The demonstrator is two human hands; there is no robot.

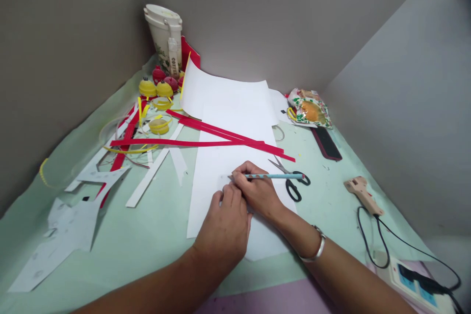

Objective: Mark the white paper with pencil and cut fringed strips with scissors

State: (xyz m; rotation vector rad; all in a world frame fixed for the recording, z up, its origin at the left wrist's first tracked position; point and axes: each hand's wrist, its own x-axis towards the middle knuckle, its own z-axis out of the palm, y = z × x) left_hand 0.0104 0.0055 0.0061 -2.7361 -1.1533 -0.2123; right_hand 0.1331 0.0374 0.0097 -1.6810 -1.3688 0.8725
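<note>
My right hand grips a light-blue pencil, its tip low over the white paper. Close against it, my left hand rests on the same sheet with its fingers curled. Whatever those fingers pinch or press is hidden beneath them. A pair of scissors with black handles lies to the right of the pencil, blades partly apart. Across the paper's upper part run several red strips. Another white sheet curves upward behind them.
To the left lie cut white scraps, a white strip and yellow ribbon rolls. A coffee cup stands at the back. On the right are a snack packet, a phone, a glue gun and a power strip.
</note>
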